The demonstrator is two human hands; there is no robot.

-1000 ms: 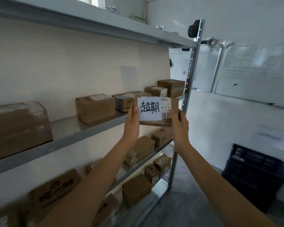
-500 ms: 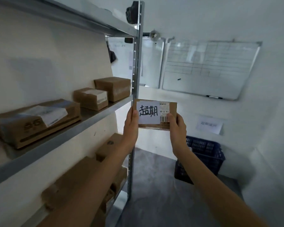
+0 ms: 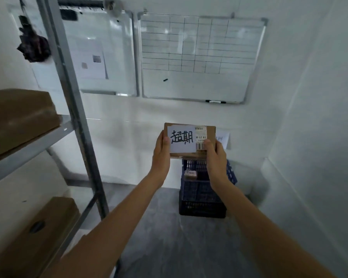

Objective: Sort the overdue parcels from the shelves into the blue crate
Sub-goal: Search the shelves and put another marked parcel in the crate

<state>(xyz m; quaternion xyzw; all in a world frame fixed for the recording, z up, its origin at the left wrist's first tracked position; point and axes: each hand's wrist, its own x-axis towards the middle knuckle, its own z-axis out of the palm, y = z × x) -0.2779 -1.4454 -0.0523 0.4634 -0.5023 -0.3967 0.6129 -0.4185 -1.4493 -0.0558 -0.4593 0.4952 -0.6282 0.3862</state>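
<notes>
I hold a small brown cardboard parcel (image 3: 189, 141) upright in front of me, its white label with handwritten black characters and a barcode sticker facing me. My left hand (image 3: 160, 153) grips its left edge and my right hand (image 3: 215, 155) grips its right edge. Directly below and behind the parcel, the blue crate (image 3: 201, 197) stands on the grey floor against the wall. A small boxed parcel (image 3: 190, 174) lies inside it, partly hidden by my right wrist.
The metal shelf rack (image 3: 72, 109) stands at the left, with a brown box (image 3: 20, 119) on its upper shelf and another box (image 3: 36, 233) lower down. Two whiteboards (image 3: 199, 57) hang on the far wall. A white wall closes the right side.
My view has swung right, away from the shelves toward the far wall. The parcel stays gripped in both hands, and the blue crate now sits centred just beneath it.
</notes>
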